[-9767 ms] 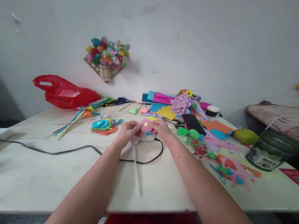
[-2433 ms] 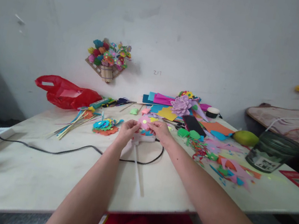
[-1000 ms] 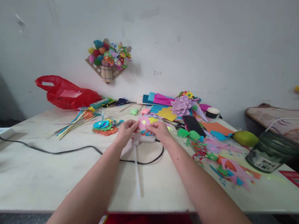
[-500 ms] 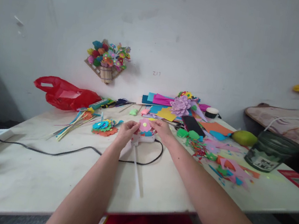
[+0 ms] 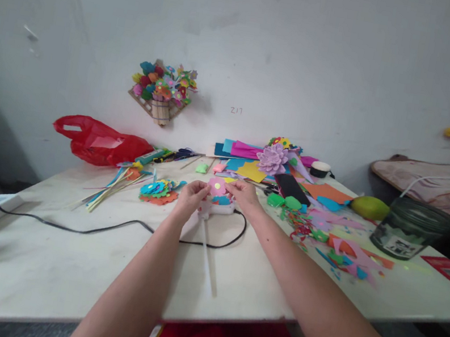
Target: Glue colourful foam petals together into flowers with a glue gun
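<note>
Left hand (image 5: 191, 196) and right hand (image 5: 244, 195) are pinching a pink paper flower (image 5: 217, 186) between fingertips above a table (image 5: 63, 256).

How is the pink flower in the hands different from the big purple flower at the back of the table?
The pink flower is small and flat, with a yellow centre; the purple flower is larger, with many layered petals. The pink flower is pinched between the left hand and right hand; the purple flower rests untouched on coloured sheets. Both look handmade.
</note>
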The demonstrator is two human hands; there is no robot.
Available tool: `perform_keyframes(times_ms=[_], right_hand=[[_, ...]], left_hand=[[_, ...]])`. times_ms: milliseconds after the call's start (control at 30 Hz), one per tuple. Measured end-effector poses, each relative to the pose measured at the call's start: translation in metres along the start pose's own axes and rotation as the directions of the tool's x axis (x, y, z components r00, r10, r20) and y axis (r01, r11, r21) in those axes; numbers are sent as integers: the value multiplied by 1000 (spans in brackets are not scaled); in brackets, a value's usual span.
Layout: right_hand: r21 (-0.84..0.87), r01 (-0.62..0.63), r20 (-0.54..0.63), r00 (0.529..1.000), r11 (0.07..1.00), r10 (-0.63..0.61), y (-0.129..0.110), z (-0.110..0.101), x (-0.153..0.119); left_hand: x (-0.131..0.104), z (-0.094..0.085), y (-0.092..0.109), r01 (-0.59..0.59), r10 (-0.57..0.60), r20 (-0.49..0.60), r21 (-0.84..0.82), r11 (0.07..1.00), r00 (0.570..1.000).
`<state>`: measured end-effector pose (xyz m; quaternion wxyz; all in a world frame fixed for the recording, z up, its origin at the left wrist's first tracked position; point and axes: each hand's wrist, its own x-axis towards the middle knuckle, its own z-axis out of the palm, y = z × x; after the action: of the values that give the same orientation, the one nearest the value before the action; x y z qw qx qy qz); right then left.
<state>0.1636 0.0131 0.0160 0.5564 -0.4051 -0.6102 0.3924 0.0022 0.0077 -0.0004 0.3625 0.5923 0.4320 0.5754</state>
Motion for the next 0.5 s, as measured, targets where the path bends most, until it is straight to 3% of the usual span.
perform_keyframes(times_ms=[200, 333, 500], right_hand=[[-10, -52, -11, 999, 999, 52, 4, -3, 1], [-11, -61, -23, 998, 998, 61, 4, -4, 1], [-29, -93, -57, 994, 995, 91, 2, -4, 0]], left_hand=[[10, -15, -12, -87, 143, -168, 304, 949, 975], [8, -18, -4, 3, 154, -256, 524, 852, 954], [2, -20, 13, 174, 126, -375, 669, 723, 918]])
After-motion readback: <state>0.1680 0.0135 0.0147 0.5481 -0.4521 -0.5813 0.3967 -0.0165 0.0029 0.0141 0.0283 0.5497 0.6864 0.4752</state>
